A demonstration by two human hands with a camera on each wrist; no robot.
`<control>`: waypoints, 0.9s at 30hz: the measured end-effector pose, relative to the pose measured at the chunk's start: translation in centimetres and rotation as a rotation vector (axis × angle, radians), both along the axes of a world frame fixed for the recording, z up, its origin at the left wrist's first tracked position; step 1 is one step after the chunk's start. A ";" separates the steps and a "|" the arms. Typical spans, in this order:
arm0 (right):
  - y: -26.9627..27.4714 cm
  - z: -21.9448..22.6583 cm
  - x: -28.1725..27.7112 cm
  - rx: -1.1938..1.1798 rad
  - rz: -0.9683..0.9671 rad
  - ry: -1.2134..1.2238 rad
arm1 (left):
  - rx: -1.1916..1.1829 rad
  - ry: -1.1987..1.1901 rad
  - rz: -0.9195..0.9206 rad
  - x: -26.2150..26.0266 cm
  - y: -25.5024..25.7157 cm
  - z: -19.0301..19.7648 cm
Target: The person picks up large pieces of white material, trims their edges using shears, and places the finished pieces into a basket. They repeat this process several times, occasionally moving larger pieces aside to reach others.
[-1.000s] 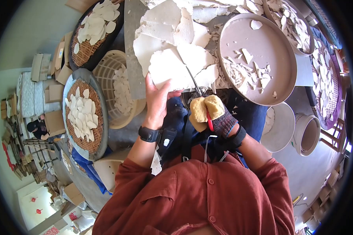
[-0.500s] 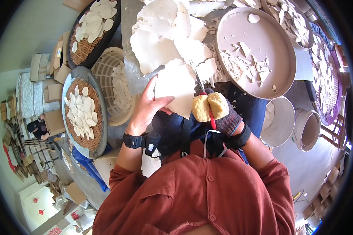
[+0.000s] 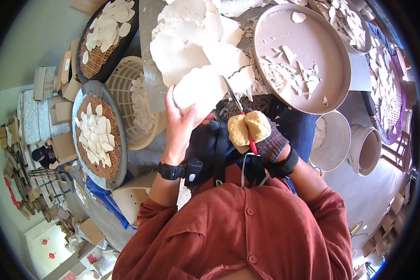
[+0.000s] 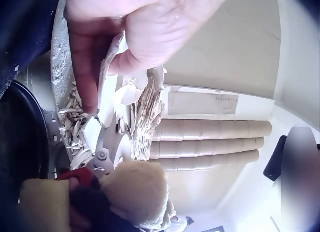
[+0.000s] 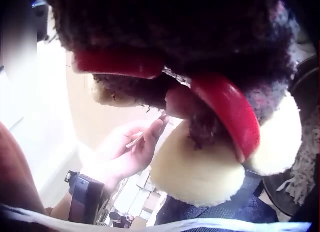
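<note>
My bare left hand (image 3: 178,133) pinches a thin, pale, ragged-edged sheet (image 3: 200,88) between thumb and fingers, over the near edge of the work surface. The left wrist view shows this sheet (image 4: 106,77) edge-on in the grip. In my gloved right hand (image 3: 271,145) are scissors with red handles (image 5: 227,112), gripped with the blades (image 3: 232,91) pointing away from me at the sheet's right edge. Thick yellow foam pads (image 3: 238,131) sit about the handles and fingers. More pale sheets (image 3: 182,51) lie stacked beyond the left hand.
To the right of the sheets is a round shallow pan (image 3: 319,46) with scraps. A plastic basket (image 3: 121,88) and a woven tray (image 3: 85,158) of cut pieces stand left. Buckets (image 3: 333,149) are on the right floor. A person (image 3: 44,156) is far left.
The left hand drew the sheet back toward me and left, then moved it forward again and turned it. The right hand stays near its place, scissors still in its grip.
</note>
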State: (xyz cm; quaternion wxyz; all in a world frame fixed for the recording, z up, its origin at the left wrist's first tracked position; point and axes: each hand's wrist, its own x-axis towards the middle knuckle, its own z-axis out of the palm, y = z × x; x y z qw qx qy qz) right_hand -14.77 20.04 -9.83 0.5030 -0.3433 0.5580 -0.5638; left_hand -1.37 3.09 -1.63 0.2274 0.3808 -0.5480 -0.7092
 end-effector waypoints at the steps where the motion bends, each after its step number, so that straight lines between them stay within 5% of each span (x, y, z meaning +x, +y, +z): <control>1: 0.0 -0.7 0.2 0.005 -0.001 -0.041 | -0.005 0.000 -0.020 0.0 -0.1 0.2; 12: -0.3 1.0 -0.1 -0.126 0.004 -0.073 | -0.116 -0.037 -0.137 0.2 -1.0 -0.5; 18: -0.7 -0.5 0.1 0.009 -0.021 -0.086 | -0.028 -0.010 -0.175 -0.3 -0.3 0.7; 21: -0.7 0.3 0.6 0.008 -0.107 -0.506 | 0.025 -0.034 -0.202 -0.1 -0.5 0.6; 23: -0.6 1.6 0.4 -0.083 -0.117 -0.552 | 0.051 -0.035 -0.204 0.1 -0.7 0.2; 27: -0.1 1.2 0.3 -0.109 -0.089 -0.390 | 0.045 -0.020 -0.182 0.1 -0.7 -0.2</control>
